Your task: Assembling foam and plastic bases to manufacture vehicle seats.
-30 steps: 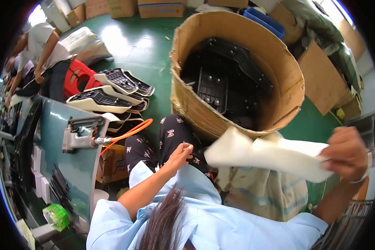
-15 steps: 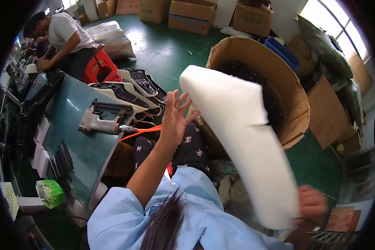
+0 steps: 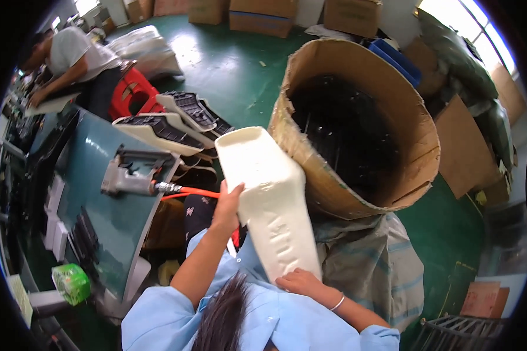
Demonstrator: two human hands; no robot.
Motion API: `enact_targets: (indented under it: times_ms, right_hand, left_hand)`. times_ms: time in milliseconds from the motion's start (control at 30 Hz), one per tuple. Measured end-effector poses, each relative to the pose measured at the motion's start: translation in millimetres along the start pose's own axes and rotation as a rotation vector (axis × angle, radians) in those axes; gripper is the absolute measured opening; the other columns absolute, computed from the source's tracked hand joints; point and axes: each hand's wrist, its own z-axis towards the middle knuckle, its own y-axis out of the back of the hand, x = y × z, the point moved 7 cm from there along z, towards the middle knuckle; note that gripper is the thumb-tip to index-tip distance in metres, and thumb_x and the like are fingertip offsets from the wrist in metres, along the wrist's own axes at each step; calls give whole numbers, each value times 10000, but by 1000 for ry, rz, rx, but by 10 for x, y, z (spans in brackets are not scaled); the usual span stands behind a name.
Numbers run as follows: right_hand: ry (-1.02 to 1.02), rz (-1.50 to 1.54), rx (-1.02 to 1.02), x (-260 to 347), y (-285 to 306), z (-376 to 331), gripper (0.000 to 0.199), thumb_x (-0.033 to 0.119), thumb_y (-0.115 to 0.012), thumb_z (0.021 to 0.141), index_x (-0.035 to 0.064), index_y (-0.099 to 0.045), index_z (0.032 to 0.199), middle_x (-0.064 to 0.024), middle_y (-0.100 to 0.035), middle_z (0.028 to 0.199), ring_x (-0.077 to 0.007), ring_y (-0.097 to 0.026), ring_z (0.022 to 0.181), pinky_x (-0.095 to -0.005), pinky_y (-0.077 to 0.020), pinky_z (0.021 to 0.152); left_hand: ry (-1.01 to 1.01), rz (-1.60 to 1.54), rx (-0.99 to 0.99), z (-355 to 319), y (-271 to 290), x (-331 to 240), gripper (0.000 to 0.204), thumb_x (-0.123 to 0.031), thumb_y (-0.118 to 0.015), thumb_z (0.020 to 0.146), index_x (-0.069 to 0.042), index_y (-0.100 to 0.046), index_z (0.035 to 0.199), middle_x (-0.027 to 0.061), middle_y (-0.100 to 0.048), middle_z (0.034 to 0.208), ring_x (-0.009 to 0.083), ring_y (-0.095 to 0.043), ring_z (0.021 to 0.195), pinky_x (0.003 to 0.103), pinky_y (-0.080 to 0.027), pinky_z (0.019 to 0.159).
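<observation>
A long cream foam seat cushion (image 3: pixel 266 202) is held in front of my body, its moulded, recessed side facing up. My left hand (image 3: pixel 228 205) grips its left edge near the middle, thumb on top. At the near end, my right hand (image 3: pixel 301 284) is curled over the rim with its fingers on the foam. To the left, a pneumatic staple gun (image 3: pixel 129 177) lies on the blue-green table (image 3: pixel 102 219), joined to an orange air hose (image 3: pixel 199 191).
A large round cardboard drum (image 3: pixel 284 126) with dark contents stands beyond the cushion. Several cushions with black bases (image 3: pixel 158 128) are stacked past the table. Black strips (image 3: pixel 85 234) and green tape (image 3: pixel 71 284) lie nearer. A co-worker (image 3: pixel 79 55) sits far left by a red stool (image 3: pixel 132 90).
The cushion has turned over, from its smooth side to its recessed side, and come closer to me. My left hand, open before, now grips it. My right hand has moved leftward.
</observation>
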Motion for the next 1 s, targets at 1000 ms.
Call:
enact_targets:
  times_ms: [1000]
  right_hand:
    - [-990, -73, -753, -5724, 2071, 305, 418, 326, -615, 857, 49, -561, 1166, -197, -603, 1108, -295, -596, 985, -443, -443, 820]
  left_hand:
    - [412, -362, -113, 238, 86, 151, 633, -340, -568, 854, -27, -328, 1349, 147, -475, 1294, 262, -483, 1175, 407, -363, 1014]
